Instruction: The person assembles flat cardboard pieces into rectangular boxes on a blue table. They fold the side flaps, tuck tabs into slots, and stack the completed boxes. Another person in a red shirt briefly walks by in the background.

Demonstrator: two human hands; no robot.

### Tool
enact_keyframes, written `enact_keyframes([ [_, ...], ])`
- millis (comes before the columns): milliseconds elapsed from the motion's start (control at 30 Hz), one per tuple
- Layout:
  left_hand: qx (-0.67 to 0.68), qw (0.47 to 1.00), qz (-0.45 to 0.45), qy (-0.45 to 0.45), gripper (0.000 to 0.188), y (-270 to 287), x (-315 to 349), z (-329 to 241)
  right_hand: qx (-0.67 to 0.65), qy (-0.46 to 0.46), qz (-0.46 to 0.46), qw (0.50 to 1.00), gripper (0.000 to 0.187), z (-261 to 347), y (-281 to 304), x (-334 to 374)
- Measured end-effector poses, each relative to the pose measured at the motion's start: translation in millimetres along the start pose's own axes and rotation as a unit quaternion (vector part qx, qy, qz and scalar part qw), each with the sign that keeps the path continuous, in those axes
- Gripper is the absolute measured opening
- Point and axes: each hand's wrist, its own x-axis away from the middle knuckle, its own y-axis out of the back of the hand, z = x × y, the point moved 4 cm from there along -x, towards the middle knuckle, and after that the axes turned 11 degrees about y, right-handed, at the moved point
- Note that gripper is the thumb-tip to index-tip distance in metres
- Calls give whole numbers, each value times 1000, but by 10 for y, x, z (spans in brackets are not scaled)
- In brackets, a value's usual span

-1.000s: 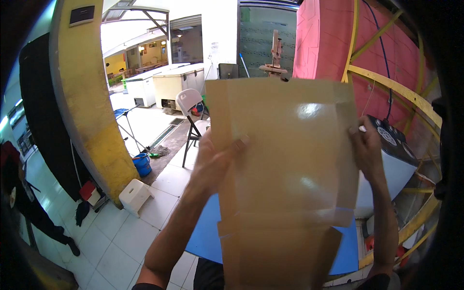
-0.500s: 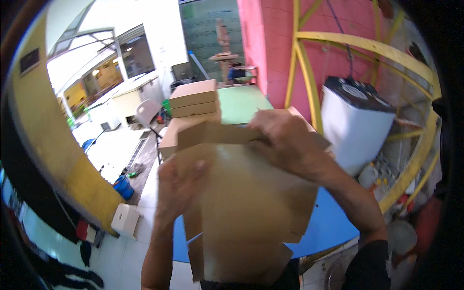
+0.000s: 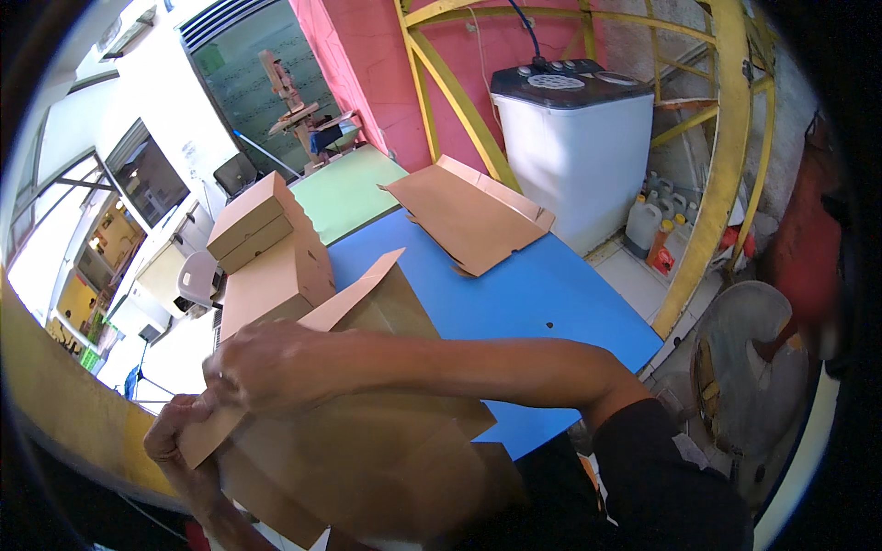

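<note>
Cardboard sheet [image 3: 349, 468], part-folded, held close to the body over the near left part of the blue table [image 3: 501, 294]; left hand [image 3: 181, 430] pinches its left-side flap, right hand [image 3: 271, 367] reaches across with fingers curled at the same flap, fingertips hidden, so cannot tell their grip. Beyond: stacked brown boxes [image 3: 266, 262] at left, a second flattened carton [image 3: 469, 216] on the blue top, then a green table [image 3: 344, 193].
</note>
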Motion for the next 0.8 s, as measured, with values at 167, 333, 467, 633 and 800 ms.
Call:
enact_keyframes([
  [167, 24, 994, 95, 57, 45, 71, -121, -205, 72, 2, 10, 997, 21, 1, 1, -86],
  [333, -14, 980, 118, 162, 43, 196, -286, -596, 237, 93, -34, 966, 16, 120, -71, -24],
  [467, -376, 919, 92, 71, 18, 152, -103, -990, 297, 186, -44, 936, 15, 427, -186, 62],
  [633, -405, 908, 104, 16, 8, -144, 194, -1332, 300, 191, -92, 930, 12, 594, -99, 517],
  [800, -393, 901, 177, -35, 20, -289, 369, -1490, 244, 264, -161, 919, 12, 760, -124, 700],
])
